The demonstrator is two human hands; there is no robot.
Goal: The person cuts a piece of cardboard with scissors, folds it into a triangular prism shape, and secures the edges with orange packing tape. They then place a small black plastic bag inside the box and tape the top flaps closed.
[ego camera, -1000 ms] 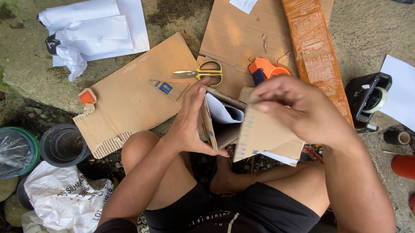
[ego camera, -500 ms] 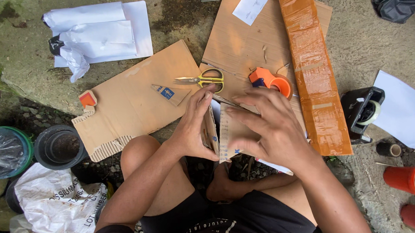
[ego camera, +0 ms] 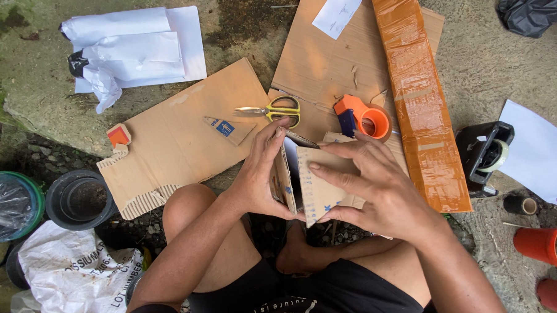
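A person sits on the ground with knees drawn up, both hands meeting over a small folded cardboard piece held just above the lap, in front of the knees. The left hand cups its left panel, fingers lying flat along the outside face and thumb tucked below, so the grip is pressed against the card rather than spread. The right hand lies over the right panel with fingers fanned across its face, fingertips on the board and thumb under the lower edge, pinching that panel (the two panels stand close together, with a narrow dark gap between them). Just beyond the hands, on a flat sheet of brown cardboard spread on the concrete ground, lie yellow-handled scissors, and to their right an orange tape dispenser. A long board wrapped in orange-brown tape runs away on the right, touching a second cardboard sheet that carries a white paper slip. Farther right are a black tape holder and a white paper sheet. At upper left lies a heap of white paper; at lower left, dark round pots and a white printed sack.
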